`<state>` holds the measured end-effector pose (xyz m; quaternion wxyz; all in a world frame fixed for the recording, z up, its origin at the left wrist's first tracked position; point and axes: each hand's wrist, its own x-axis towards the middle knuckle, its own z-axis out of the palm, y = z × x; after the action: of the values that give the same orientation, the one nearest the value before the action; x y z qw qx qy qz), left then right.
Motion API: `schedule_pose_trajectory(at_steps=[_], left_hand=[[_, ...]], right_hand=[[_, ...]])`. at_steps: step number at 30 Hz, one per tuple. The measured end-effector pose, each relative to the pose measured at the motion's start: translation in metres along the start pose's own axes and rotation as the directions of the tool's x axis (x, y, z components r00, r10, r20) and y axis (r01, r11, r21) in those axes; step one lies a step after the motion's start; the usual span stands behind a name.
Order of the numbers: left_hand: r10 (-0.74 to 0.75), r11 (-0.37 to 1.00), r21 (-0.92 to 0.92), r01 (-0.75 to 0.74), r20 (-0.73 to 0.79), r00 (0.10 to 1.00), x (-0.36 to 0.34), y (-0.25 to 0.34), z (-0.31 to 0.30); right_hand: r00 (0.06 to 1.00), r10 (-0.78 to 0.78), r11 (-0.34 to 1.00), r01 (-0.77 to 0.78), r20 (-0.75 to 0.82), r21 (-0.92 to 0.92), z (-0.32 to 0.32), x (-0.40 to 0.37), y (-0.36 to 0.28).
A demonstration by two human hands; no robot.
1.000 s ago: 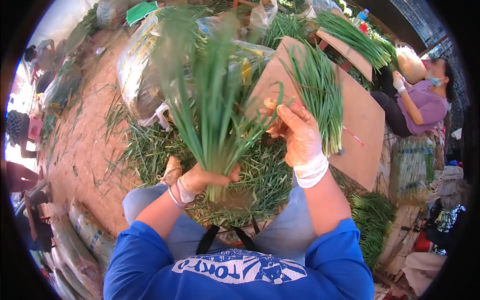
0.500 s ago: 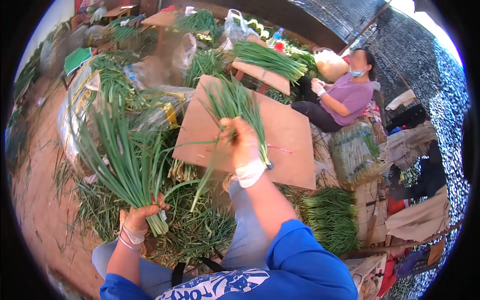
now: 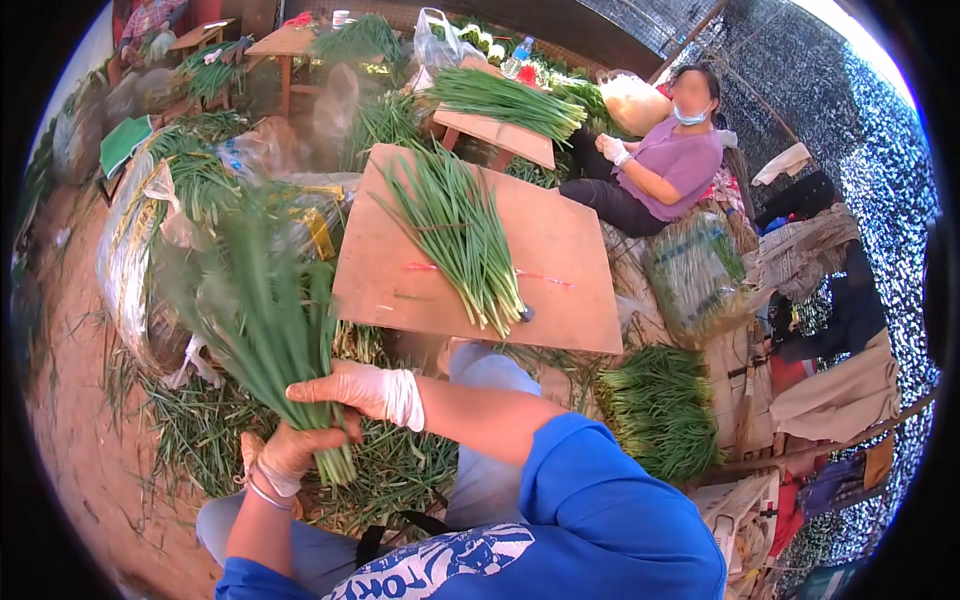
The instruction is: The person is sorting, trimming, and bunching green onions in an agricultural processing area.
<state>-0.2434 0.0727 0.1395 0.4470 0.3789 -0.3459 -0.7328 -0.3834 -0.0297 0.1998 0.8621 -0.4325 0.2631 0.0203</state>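
A bunch of garlic chives [image 3: 265, 330] stands upright at the left, its leafy tops blurred. Low on the stems my left hand [image 3: 297, 443] is closed around it, pale cut ends sticking out below. My right hand [image 3: 350, 390], in a thin whitish glove, grips the same bunch just above the left. A second pile of chives [image 3: 455, 240] lies on the brown board [image 3: 565, 270] in front of me, across a pinkish-red tie [image 3: 545, 279]. A small dark object [image 3: 526, 314] sits by its stem ends.
Loose chive leaves [image 3: 400, 465] cover the ground around my legs. More chives [image 3: 660, 410] lie at the right. A person [image 3: 675, 165] in a purple shirt sits beyond the board, near a low table [image 3: 495, 137] stacked with chives. Plastic-wrapped bundles [image 3: 695, 265] stand nearby.
My right hand has left the board and come down leftward to the bunch in my left hand. The chives on the board stay there. The view has shifted slightly.
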Motion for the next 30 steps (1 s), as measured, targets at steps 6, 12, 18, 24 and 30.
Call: schedule_pose_trajectory(at_steps=[6,12,18,24,30], left_hand=[[-0.217,0.972,-0.036,0.231,0.228,0.949,0.005,-0.008,0.01],[-0.136,0.86,-0.462,0.217,0.202,0.97,0.005,-0.033,0.025],[-0.162,0.909,-0.362,0.204,0.142,0.976,0.006,-0.02,0.03],[-0.148,0.918,-0.343,0.2,0.171,0.974,0.01,-0.029,0.024],[0.175,0.909,0.401,-0.119,-0.107,0.979,0.008,-0.004,0.0]], right_hand=[[0.958,-0.205,0.878,0.271,-0.2,0.394,-0.011,0.018,0.017],[0.922,-0.23,0.887,0.33,-0.311,0.324,-0.009,0.016,0.021],[0.857,-0.368,0.863,0.459,-0.36,0.21,-0.007,0.021,0.026],[0.859,-0.384,0.882,0.449,-0.339,0.141,-0.005,0.016,0.024],[0.791,-0.431,0.888,0.457,-0.434,-0.05,-0.019,0.004,0.005]])
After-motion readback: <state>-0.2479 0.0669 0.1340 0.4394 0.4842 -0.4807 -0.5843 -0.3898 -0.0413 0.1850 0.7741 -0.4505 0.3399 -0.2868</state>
